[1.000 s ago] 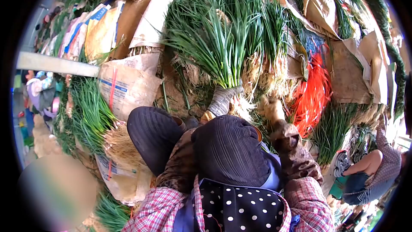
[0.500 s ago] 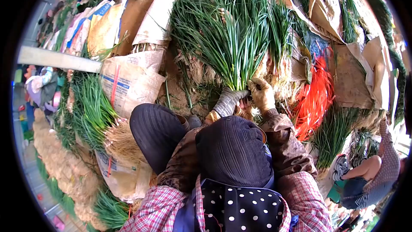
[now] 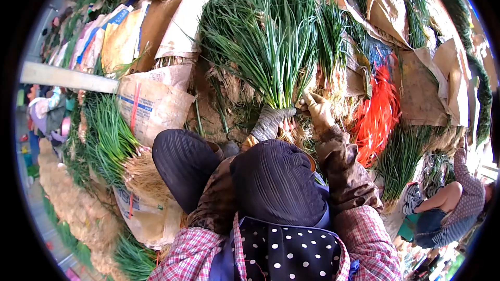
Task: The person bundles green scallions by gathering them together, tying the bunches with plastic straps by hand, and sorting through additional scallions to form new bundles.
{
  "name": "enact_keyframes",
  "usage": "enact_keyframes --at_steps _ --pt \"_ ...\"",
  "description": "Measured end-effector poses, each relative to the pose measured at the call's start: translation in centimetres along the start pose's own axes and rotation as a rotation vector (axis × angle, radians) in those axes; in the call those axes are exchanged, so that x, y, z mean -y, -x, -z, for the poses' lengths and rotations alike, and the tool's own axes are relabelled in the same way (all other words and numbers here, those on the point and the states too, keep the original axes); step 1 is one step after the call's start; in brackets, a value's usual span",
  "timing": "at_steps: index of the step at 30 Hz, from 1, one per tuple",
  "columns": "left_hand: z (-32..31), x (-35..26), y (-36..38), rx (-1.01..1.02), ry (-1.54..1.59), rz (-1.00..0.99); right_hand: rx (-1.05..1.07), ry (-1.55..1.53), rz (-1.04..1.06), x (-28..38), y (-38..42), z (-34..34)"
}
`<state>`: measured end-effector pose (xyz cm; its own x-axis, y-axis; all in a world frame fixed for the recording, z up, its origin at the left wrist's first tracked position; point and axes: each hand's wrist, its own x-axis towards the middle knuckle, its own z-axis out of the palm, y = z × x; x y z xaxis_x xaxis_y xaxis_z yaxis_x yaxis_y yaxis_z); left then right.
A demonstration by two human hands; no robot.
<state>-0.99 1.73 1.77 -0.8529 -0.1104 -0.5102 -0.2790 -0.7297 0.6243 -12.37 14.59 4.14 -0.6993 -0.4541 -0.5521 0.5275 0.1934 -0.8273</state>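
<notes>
My left hand, wrapped in dark grey material, is closed around the lower stems of a bunch of green onions. The bunch's leaves fan out away from me, and its pale bulbs and roots show just right of the hand. Beside the stems, my right hand in a tan glove has its fingers bent close together; whether anything thin is between them is too small to tell. More green onions with roots lie just beyond my right hand.
Red plastic strips lie to the right. Left are a printed sack and onions with long roots. A pale bar juts in from the left. Another person sits at the lower right. My knees are below my hands.
My right hand has moved slightly away from the stems to the right, and its fingers have shifted. My left hand still holds the bunch. The whole view has shifted a little.
</notes>
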Motion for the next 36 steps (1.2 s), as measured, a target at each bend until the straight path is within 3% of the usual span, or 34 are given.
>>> enact_keyframes --at_steps 3,6,8,10,11,13,15,16,17,19,20,22,23,24,26,27,28,30,31,34,36 --pt "0.1 0.7 -0.5 -0.006 0.111 -0.051 0.175 -0.134 -0.1 0.4 -0.6 0.0" --pt "-0.8 0.2 -0.1 -0.193 0.081 -0.021 -0.037 0.051 -0.143 0.8 -0.9 -0.8" --pt "-1.3 -0.6 0.3 -0.29 -0.111 0.121 -0.142 0.63 0.226 0.8 -0.4 -0.8" --pt "-2.6 -1.5 2.2 -0.192 -0.058 -0.123 -0.14 0.741 0.155 2.3 0.6 -1.4" --pt "-3.6 -2.8 3.2 -0.167 -0.077 -0.115 -0.116 0.739 0.219 2.2 0.8 -1.6" --pt "-1.7 0.5 -0.7 -0.122 -0.536 -0.419 -0.073 0.773 0.359 1.7 0.8 -1.9" --pt "0.6 3.7 -4.8 -0.205 -0.971 -0.732 -0.081 0.947 0.574 0.4 0.5 -1.4" --pt "1.9 5.3 -6.0 -0.253 -1.24 -0.654 -0.107 1.079 0.723 -0.4 0.2 -1.2" --pt "1.5 4.4 -5.0 -0.252 -1.391 -0.449 -0.139 1.15 0.749 -0.1 1.0 -1.9" --pt "3.1 7.0 -8.3 -0.367 -1.352 -0.553 -0.188 1.322 0.756 1.5 3.1 -2.9" --pt "3.2 6.9 -8.7 -0.423 -1.33 -0.605 -0.123 1.229 0.883 1.3 2.8 -2.9" --pt "2.8 5.9 -8.8 -0.58 -1.611 -1.015 -0.011 1.042 1.106 -0.2 2.0 -1.8" --pt "1.2 3.2 -5.1 -0.252 -1.028 -0.523 0.178 0.446 0.601 -1.4 1.8 -1.2" --pt "-0.4 0.3 -1.3 -0.268 -0.444 -0.059 -0.077 -0.061 0.413 -2.2 1.7 -1.5" --pt "-1.3 -1.1 0.2 -0.316 -0.346 -0.066 0.012 -0.214 0.362 1.3 2.5 -0.7" --pt "-1.3 -1.3 0.7 -0.292 -0.216 -0.128 -0.086 -0.138 0.33 2.1 2.9 -0.7" --pt "-1.4 -2.6 2.1 -0.157 -0.028 -0.057 -0.201 -0.013 0.366 1.7 2.7 -0.6" --pt "-2.1 -4.8 3.7 -0.066 0.006 -0.128 -0.179 0.101 0.215 1.1 3.2 0.7" --pt "-2.1 -5.5 4.2 -0.094 -0.088 -0.279 -0.272 0.283 0.138 2.3 4.6 0.3" --pt "-2.8 -10.0 7.1 0.122 0.154 -0.477 -0.267 0.074 0.31 1.4 5.3 1.0" --pt "-3.1 -13.2 9.6 0.163 0.089 -0.699 -0.104 -0.041 0.494 0.3 3.9 2.9"
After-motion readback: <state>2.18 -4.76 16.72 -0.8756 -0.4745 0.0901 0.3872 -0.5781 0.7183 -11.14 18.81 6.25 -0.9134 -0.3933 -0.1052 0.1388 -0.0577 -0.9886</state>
